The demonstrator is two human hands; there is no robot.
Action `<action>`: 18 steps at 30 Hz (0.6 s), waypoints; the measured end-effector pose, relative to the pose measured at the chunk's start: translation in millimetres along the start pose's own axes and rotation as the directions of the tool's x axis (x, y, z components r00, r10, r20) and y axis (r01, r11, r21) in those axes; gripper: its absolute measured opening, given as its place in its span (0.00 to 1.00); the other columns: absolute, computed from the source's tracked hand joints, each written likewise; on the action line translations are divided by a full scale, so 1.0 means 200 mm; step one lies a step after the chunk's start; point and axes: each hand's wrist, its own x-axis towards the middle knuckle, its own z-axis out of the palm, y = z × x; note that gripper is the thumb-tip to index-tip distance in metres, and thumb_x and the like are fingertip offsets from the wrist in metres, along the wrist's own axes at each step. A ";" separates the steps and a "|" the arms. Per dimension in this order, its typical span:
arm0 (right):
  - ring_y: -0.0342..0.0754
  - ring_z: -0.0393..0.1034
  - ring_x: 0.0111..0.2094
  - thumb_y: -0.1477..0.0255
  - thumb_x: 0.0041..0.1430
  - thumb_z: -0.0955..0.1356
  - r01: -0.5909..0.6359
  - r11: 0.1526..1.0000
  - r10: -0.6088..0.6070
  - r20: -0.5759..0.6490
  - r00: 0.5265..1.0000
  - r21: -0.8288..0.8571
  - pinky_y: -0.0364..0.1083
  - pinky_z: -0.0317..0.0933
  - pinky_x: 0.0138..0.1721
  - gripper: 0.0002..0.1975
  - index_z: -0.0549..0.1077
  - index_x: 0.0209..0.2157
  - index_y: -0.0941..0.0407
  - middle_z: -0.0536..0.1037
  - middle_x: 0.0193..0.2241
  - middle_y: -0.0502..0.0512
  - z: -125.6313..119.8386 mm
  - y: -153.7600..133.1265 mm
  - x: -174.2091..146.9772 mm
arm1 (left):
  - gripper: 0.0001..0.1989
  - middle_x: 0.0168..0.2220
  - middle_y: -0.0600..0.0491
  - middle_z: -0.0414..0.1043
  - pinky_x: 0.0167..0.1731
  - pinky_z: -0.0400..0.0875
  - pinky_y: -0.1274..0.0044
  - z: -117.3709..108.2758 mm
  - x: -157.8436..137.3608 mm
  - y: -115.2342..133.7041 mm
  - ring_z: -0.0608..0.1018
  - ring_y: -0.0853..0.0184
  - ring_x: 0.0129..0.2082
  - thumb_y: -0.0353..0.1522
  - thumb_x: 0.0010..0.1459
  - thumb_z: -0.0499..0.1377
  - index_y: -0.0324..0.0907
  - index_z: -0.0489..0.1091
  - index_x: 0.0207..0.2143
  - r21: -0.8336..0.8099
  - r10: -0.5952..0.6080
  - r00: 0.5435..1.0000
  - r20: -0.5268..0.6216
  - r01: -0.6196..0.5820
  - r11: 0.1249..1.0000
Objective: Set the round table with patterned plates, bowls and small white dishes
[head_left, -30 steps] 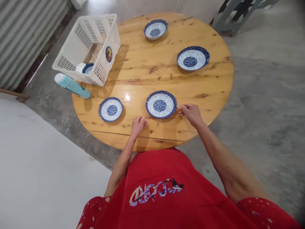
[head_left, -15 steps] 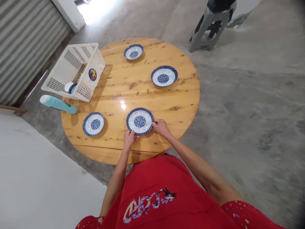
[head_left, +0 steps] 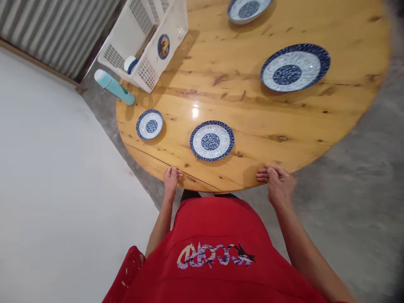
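Note:
A round blue-and-white plate (head_left: 211,141) lies on the wooden table (head_left: 240,168) in front of me, with no hand touching it. My left hand (head_left: 171,180) is at the table's near edge, below and left of this plate; its fingers are loosely bent and hold nothing. Further right, my right hand (head_left: 279,183) hovers by the edge, fingers pointing inward and nothing in them. A smaller plate (head_left: 150,124) of the same pattern rests to the left. Another large plate (head_left: 296,67) is at the right, and a dish (head_left: 249,8) is partly cut off at the top.
A white plastic basket (head_left: 172,52) stands at the far left of the table, holding sticks and a blue-and-white piece. Beside it is a light-blue bottle (head_left: 115,88). A white wall (head_left: 57,181) runs along the left, with a corrugated metal panel (head_left: 57,33) behind.
Both hands have let go of the near plate and drawn back toward the table's edge, the right one moving out to the right. My view has shifted closer over the table.

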 end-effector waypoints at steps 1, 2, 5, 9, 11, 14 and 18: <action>0.45 0.71 0.21 0.57 0.53 0.71 0.010 1.000 -0.010 -0.001 1.000 0.021 0.44 0.67 0.21 0.14 0.74 0.35 0.53 0.77 0.26 0.56 -0.01 0.01 -0.01 | 0.13 0.28 0.52 0.78 0.27 0.72 0.79 -0.01 -0.05 -0.04 0.79 0.69 0.25 0.42 0.60 0.57 0.41 0.70 0.36 -0.009 -0.012 1.000 -0.026 0.012 1.000; 0.46 0.71 0.20 0.56 0.52 0.71 0.018 0.999 -0.018 0.006 1.000 0.027 0.44 0.67 0.20 0.16 0.74 0.35 0.53 0.78 0.26 0.55 -0.02 0.01 -0.01 | 0.13 0.28 0.52 0.77 0.27 0.72 0.79 -0.02 -0.09 -0.07 0.78 0.69 0.24 0.42 0.60 0.57 0.41 0.70 0.35 -0.017 -0.020 0.999 -0.041 0.020 1.000; 0.45 0.70 0.19 0.55 0.49 0.72 0.042 0.999 -0.042 0.007 0.999 0.027 0.44 0.67 0.19 0.19 0.74 0.34 0.56 0.78 0.25 0.53 -0.04 0.00 -0.02 | 0.12 0.27 0.52 0.77 0.27 0.73 0.78 -0.03 -0.17 -0.12 0.78 0.69 0.24 0.41 0.60 0.58 0.41 0.71 0.34 -0.028 -0.025 0.999 -0.024 0.024 0.999; 0.45 0.72 0.20 0.58 0.49 0.72 0.080 0.996 -0.079 -0.046 0.996 0.027 0.43 0.67 0.20 0.16 0.75 0.33 0.56 0.77 0.24 0.52 -0.09 0.00 -0.05 | 0.09 0.28 0.53 0.77 0.28 0.73 0.79 -0.03 -0.14 -0.11 0.78 0.70 0.24 0.37 0.61 0.57 0.41 0.71 0.34 -0.033 0.012 1.000 0.025 -0.011 0.999; 0.44 0.72 0.20 0.58 0.49 0.73 0.080 0.996 -0.077 -0.089 0.993 0.030 0.42 0.67 0.20 0.17 0.75 0.33 0.57 0.77 0.24 0.52 -0.13 0.03 -0.11 | 0.08 0.28 0.53 0.77 0.28 0.72 0.80 -0.03 -0.09 -0.08 0.78 0.70 0.24 0.35 0.62 0.56 0.41 0.72 0.35 -0.034 0.034 0.999 0.033 -0.033 0.999; 0.43 0.71 0.20 0.59 0.45 0.73 0.001 1.000 0.001 -0.141 0.990 0.020 0.40 0.67 0.21 0.18 0.75 0.34 0.58 0.77 0.25 0.52 -0.19 0.08 -0.24 | 0.08 0.28 0.53 0.77 0.29 0.71 0.79 0.01 -0.03 -0.03 0.78 0.69 0.25 0.33 0.62 0.54 0.41 0.73 0.37 -0.036 0.065 0.996 0.060 -0.063 0.997; 0.44 0.72 0.21 0.58 0.40 0.74 -0.107 0.994 0.104 -0.197 0.975 -0.005 0.41 0.67 0.21 0.21 0.75 0.34 0.58 0.78 0.24 0.52 -0.23 0.14 -0.40 | 0.09 0.29 0.53 0.78 0.30 0.72 0.78 0.09 0.01 -0.01 0.79 0.68 0.26 0.34 0.62 0.55 0.41 0.73 0.38 -0.086 0.107 0.983 0.148 -0.095 0.992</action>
